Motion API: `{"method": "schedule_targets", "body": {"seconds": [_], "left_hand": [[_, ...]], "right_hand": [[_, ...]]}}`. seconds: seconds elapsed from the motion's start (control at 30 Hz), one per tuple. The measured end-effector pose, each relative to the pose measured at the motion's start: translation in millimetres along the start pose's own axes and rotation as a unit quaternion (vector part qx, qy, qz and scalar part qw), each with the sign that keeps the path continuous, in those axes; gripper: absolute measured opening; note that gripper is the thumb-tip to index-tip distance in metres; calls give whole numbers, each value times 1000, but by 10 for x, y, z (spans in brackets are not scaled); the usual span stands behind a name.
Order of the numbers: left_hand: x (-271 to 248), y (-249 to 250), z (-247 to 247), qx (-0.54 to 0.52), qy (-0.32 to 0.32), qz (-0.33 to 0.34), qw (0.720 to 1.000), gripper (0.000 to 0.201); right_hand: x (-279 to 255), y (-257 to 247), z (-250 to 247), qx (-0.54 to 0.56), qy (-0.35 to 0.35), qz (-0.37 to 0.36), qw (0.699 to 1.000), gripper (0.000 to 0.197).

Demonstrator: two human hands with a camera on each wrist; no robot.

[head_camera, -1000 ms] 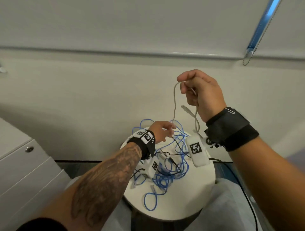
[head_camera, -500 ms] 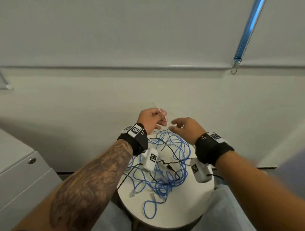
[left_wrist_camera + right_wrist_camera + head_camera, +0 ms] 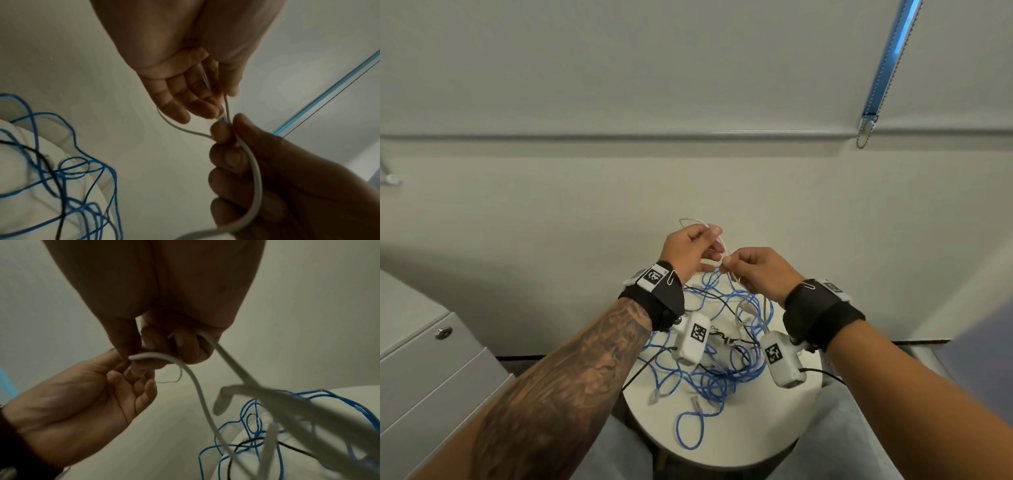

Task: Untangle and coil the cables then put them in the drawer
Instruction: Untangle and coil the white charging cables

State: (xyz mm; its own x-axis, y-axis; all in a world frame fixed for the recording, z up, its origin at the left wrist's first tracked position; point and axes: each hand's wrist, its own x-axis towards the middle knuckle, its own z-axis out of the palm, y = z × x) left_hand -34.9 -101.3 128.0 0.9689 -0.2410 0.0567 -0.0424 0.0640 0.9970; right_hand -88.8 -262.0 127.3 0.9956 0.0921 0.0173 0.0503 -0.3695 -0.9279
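A thin white cable [image 3: 726, 255] is held up between both hands above a small round white table [image 3: 756, 431]. My left hand [image 3: 693, 248] pinches a loop of it between thumb and fingertips, the loop arching up past the fingers. My right hand [image 3: 753, 270] grips the same white cable [image 3: 254, 164] in curled fingers just to the right, the two hands almost touching. The white cable [image 3: 197, 391] trails down from the right hand to the table. A tangle of blue cable [image 3: 719, 373] with a thin black cable [image 3: 726, 305] through it lies on the tabletop below.
A grey drawer cabinet [image 3: 431, 370] with a round lock stands at the left, its drawers closed. A plain wall is right behind the table. A blue blind strip with a bead chain [image 3: 883, 75] hangs at upper right. My knees sit under the table's near edge.
My right hand came down from high above the table to meet the left hand. The left hand rose off the tangle and took a loop of the white cable.
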Motion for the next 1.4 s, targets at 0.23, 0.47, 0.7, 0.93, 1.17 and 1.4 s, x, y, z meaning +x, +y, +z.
{"method": "schedule_targets", "body": {"seconds": [0.23,0.47,0.7,0.93,1.17,1.4], "left_hand": [[-404,-350,105,40,-120,-67,990,24],[-491,-529,-26,89,-156,-41,983,15],[-522,-542,-169,192,-193,-19,962,26],[-595,-578,-49,253,-179,23,951,48],[-617,-530,24,202,-190,13,961,25],[-534,-260,-313,94,-151,-53,983,14]], "right_hand": [[4,-62,0,153,80,18,985,28],[-11,-98,-9,158,127,10,979,26],[-17,-75,-66,173,183,27,967,25],[-6,-147,29,334,190,77,920,27],[-15,-194,-2,185,184,54,964,24],[-156,152,-274,-203,7,184,962,35]]}}
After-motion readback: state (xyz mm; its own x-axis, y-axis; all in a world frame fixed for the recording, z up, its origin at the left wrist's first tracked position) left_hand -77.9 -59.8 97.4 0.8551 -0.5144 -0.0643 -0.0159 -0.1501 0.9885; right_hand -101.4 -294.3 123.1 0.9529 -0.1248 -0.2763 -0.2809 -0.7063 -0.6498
